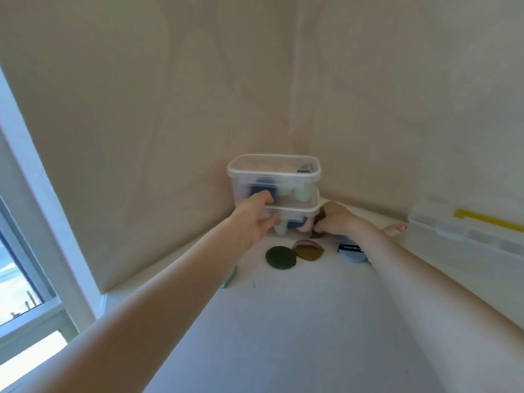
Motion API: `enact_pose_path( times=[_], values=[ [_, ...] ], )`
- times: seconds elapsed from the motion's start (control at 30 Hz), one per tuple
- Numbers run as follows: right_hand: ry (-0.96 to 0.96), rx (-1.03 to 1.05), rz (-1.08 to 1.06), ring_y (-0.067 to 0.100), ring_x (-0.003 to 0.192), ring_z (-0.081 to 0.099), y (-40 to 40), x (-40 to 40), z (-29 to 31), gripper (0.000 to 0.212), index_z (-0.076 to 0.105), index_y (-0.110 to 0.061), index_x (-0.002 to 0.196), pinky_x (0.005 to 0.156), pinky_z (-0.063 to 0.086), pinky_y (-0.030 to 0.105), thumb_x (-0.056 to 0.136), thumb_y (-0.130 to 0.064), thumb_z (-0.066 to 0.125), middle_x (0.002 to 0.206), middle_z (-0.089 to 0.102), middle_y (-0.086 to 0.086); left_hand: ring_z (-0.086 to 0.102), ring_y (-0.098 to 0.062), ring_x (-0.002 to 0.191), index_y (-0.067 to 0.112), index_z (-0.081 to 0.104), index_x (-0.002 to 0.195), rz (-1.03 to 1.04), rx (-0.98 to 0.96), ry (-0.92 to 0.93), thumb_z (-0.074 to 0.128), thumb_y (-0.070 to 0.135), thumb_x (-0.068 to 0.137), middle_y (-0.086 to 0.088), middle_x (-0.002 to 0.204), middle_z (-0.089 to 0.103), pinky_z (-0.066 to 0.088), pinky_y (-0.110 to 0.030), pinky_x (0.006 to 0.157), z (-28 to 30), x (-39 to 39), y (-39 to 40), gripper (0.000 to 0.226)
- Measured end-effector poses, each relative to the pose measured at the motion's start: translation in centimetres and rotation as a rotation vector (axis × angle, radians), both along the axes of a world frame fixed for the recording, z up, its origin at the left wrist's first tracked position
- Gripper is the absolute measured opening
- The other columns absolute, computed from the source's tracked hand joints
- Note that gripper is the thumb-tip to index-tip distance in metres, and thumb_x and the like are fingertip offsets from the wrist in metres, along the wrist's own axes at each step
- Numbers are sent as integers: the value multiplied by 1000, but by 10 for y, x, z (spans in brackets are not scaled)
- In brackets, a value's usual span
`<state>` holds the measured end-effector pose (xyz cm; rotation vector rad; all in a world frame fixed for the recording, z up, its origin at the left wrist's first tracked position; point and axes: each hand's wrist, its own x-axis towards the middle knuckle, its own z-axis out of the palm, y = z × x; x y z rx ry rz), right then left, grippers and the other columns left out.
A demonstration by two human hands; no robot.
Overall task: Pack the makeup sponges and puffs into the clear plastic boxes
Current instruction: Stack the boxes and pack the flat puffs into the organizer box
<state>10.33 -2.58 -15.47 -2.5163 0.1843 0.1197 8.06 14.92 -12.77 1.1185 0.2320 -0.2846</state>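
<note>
Two clear plastic boxes stand stacked in the far corner of the white table. The upper box [273, 177] and the lower box [295, 219] both hold blue, pale green and pinkish sponges. My left hand [256, 215] grips the left side of the stack, thumb on the upper box. My right hand [336, 219] sits beside the lower box's right end, fingers closed on a small dark brown puff [319, 222]. On the table in front lie a dark green round puff [280, 258], a brown puff [309, 250] and a blue puff [351, 252] with a dark label.
Beige walls meet right behind the boxes. A white lidded plastic container [465, 236] with a yellow strip stands at the right. A pink-and-white item [394, 229] lies behind my right wrist. A window [19, 279] is at the left. A teal edge [228, 280] shows under my left forearm.
</note>
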Motion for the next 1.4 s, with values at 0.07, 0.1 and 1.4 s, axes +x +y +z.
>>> enact_pose_path(
  times=[0.07,0.1,1.4],
  values=[
    [50,-29,27,20,88,58,-6,-7,8,10,61,-6,95,76,48,30,84,-5,59,98,62,10,53,-31,108,8,52,95,5,-30,-10,48,5,93,-14,116,48,50,-32,81,2,11,-5,6],
    [75,-29,46,15,79,54,-9,-11,12,6,58,-10,85,68,45,25,85,-5,58,90,59,7,52,-29,104,7,53,101,7,-32,-22,48,5,93,-12,114,47,50,-32,80,2,15,-8,10],
    [266,-467,49,18,54,50,-55,-98,41,14,66,-1,90,48,44,24,89,-10,56,78,62,11,53,-33,119,0,53,123,-452,1832,-1072,42,8,96,-19,127,56,46,-37,95,-28,26,-141,30]
  ],
)
